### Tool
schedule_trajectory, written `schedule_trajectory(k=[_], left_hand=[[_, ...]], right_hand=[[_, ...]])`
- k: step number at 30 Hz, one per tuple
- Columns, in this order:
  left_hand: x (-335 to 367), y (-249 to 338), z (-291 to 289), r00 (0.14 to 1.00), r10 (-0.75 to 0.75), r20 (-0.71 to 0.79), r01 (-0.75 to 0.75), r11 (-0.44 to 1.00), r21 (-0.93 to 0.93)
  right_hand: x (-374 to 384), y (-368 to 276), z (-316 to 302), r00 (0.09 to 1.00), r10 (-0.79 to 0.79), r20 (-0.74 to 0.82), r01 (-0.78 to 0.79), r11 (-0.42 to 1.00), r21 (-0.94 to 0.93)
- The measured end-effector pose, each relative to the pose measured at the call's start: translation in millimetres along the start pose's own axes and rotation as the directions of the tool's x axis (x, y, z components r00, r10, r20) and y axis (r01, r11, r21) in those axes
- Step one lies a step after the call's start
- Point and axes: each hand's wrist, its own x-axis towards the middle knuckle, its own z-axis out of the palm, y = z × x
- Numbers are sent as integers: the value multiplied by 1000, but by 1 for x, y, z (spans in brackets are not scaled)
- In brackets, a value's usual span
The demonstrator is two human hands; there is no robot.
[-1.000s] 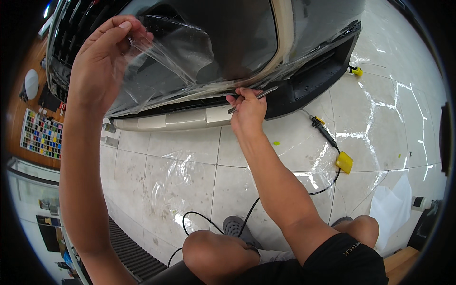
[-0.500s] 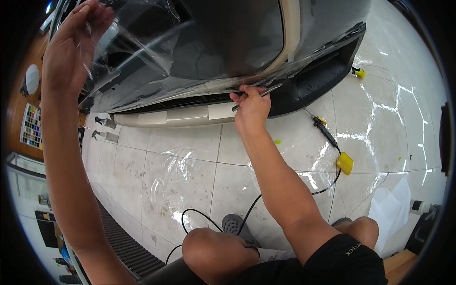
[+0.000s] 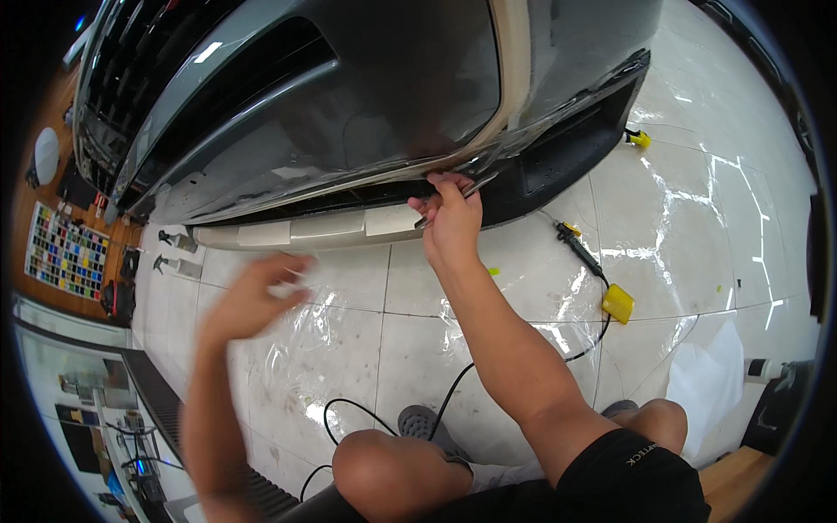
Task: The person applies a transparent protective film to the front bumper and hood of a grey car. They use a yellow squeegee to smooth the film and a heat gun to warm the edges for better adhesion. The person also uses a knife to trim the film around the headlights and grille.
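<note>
Trimming along the lower lip of the glossy grey car bumper (image 3: 349,113) looks to be the step in hand, the right hand (image 3: 449,222) pinching a slim metal blade tool (image 3: 462,193) there while the blurred left hand (image 3: 253,296) hangs half-open, empty, over crumpled clear film (image 3: 323,349) on the tiles, so steady guiding seems needed next

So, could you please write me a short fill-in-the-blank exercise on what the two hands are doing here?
1. The right hand holds a thin tool against the car's ____ edge.
2. The left hand is blurred and holds ____.
3. The black cable runs across the ____ floor.

Missing words: bumper; nothing; tiled
</note>
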Motion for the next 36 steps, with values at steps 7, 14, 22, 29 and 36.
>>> schedule_trajectory(k=[7,14,22,29,36], left_hand=[[138,42,129,987,-127,-98,-125,-231,-965],[185,76,135,948,-287,-139,-277,-526,-804],[182,130,136,862,-490,-129,-440,-597,-671],[194,125,168,884,-392,-253,-464,-678,-571],[191,134,178,924,-274,-268,-378,-766,-520]], right_hand=[[-12,-18,-154,979,-184,88,167,475,-864],[-30,-59,-345,985,172,31,98,-396,-913],[106,-188,-328,964,-151,220,56,-694,-718],[104,-174,-361,972,209,-109,95,-771,-630],[22,-209,-294,947,315,63,244,-579,-778]])
